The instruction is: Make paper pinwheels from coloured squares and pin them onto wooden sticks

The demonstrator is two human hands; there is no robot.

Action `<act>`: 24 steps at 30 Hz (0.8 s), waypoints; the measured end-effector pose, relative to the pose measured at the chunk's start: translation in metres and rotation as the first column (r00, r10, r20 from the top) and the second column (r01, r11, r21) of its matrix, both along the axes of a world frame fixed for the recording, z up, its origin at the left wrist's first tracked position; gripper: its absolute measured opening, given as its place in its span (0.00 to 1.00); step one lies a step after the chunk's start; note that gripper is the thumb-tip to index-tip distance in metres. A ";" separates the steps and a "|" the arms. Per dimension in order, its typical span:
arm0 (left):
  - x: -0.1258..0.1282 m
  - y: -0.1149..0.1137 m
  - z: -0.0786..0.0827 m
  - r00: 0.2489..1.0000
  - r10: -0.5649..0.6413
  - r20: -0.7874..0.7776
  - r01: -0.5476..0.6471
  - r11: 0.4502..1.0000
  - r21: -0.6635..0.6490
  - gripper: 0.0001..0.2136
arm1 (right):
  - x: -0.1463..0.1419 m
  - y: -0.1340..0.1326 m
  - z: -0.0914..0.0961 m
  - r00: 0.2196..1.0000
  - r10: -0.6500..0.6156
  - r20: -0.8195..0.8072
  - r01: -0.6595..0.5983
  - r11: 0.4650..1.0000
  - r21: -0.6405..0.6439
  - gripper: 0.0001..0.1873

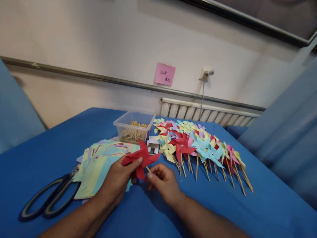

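My left hand (118, 180) is closed on a red paper pinwheel (142, 157), thumb pressed on its front. My right hand (163, 181) pinches the thin wooden stick (148, 169) that pokes out beneath the pinwheel. Both hands hover just above the blue cloth (223, 211), near the front middle. A pile of cut coloured paper squares (99, 162) lies directly left of my left hand.
A row of several finished pinwheels on sticks (198, 148) fans out to the right. A clear plastic tub of wooden sticks (135, 127) stands behind. Large black scissors (49, 198) lie at the left. A small box (153, 147) sits by the tub.
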State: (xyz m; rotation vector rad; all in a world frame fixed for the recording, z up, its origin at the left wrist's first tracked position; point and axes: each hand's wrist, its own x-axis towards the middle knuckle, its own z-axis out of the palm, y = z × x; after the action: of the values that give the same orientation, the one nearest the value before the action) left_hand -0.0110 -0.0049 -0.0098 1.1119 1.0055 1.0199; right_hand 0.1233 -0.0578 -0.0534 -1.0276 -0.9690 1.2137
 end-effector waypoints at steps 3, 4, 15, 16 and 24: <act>-0.001 0.003 0.000 1.000 0.019 -0.005 -0.019 0.998 0.055 0.13 | -0.002 0.002 -0.002 0.999 -0.040 0.023 0.041 0.999 -0.028 0.24; -0.002 0.003 0.001 1.000 0.030 -0.003 -0.029 0.997 0.066 0.13 | -0.003 0.002 -0.003 0.998 -0.048 0.029 0.049 0.998 -0.029 0.25; -0.002 0.008 0.015 0.999 -0.018 0.033 0.019 1.000 -0.018 0.12 | -0.001 0.006 -0.003 0.976 -0.031 0.214 0.036 0.999 -0.019 0.16; -0.002 0.008 0.014 0.999 -0.018 0.031 0.018 1.000 -0.022 0.12 | -0.002 0.006 -0.005 0.973 -0.021 0.232 0.029 0.999 -0.031 0.14; -0.002 0.008 0.005 0.996 -0.070 -0.048 0.068 0.997 -0.026 0.14 | -0.006 0.006 -0.012 0.951 -0.010 0.309 0.033 0.997 -0.068 0.07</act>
State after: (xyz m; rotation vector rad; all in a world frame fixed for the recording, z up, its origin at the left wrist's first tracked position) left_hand -0.0130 0.0029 -0.0047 1.1484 1.0096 0.9265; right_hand 0.1170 -0.0521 -0.0650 -1.3088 -1.1576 1.0953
